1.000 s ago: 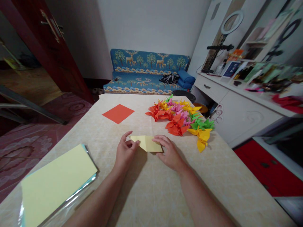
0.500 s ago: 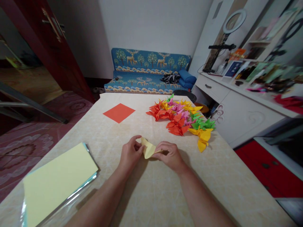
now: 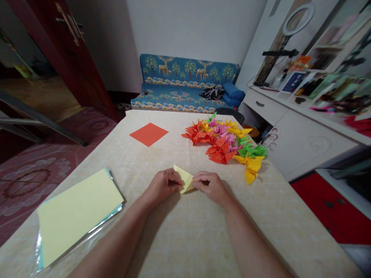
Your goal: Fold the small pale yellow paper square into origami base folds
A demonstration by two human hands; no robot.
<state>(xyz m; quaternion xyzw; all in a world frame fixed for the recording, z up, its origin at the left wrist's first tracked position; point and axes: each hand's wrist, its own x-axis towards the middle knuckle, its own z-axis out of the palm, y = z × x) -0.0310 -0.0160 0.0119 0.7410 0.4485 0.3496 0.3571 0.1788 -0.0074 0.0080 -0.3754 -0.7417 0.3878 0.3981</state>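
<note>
A small folded piece of pale yellow paper (image 3: pixel 185 178) is held between my two hands, just above or on the table. My left hand (image 3: pixel 165 184) pinches its left side, with thumb and fingers pressed together. On the other side, my right hand (image 3: pixel 211 186) grips the right edge between thumb and fingertips. One pointed corner of the paper sticks up beyond my left fingers. Parts of the folds are hidden by my fingertips.
A red paper square (image 3: pixel 148 134) lies farther back on the table (image 3: pixel 185 235). Folded paper cranes (image 3: pixel 222 148) in several colours are heaped at the back right. A stack of pale yellow sheets (image 3: pixel 81 216) in clear wrapping is at left. Beyond stands a blue sofa (image 3: pixel 176 94).
The paper's curved, open sheet now looks flatter and more folded. My left hand has shifted its pinch lower on the paper. The view has moved slightly.
</note>
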